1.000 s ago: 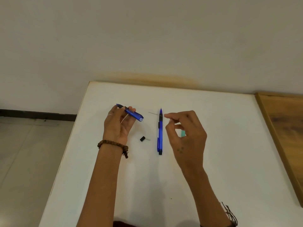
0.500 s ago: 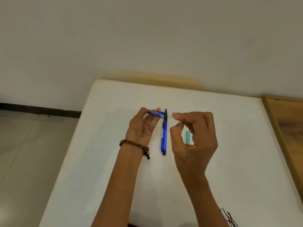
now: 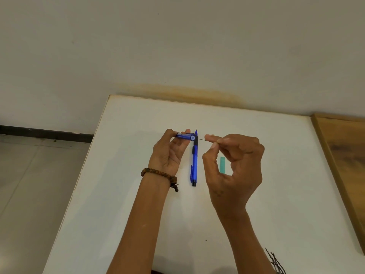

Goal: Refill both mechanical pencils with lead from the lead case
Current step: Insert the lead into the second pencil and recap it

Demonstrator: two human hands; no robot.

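My left hand (image 3: 169,153) grips a blue mechanical pencil (image 3: 184,136) held level above the table, its open rear end pointing right. My right hand (image 3: 234,165) pinches a thin grey lead (image 3: 201,139) between thumb and forefinger, and the lead's left tip sits at the pencil's open end. A second blue mechanical pencil (image 3: 194,161) lies on the white table (image 3: 138,214) between my hands, tip pointing away from me. A small teal lead case (image 3: 222,164) lies flat behind my right hand, partly hidden by it. The pencil's black cap seen before is hidden.
A wooden board (image 3: 347,165) lies along the table's right edge. The wall stands just behind the table's far edge. The table's left edge drops to a tiled floor (image 3: 29,184).
My left hand has brought its pencil rightward over the lying pencil. My right hand has moved the lead to that pencil's open end. The view shifted and the black cap went behind my left arm.
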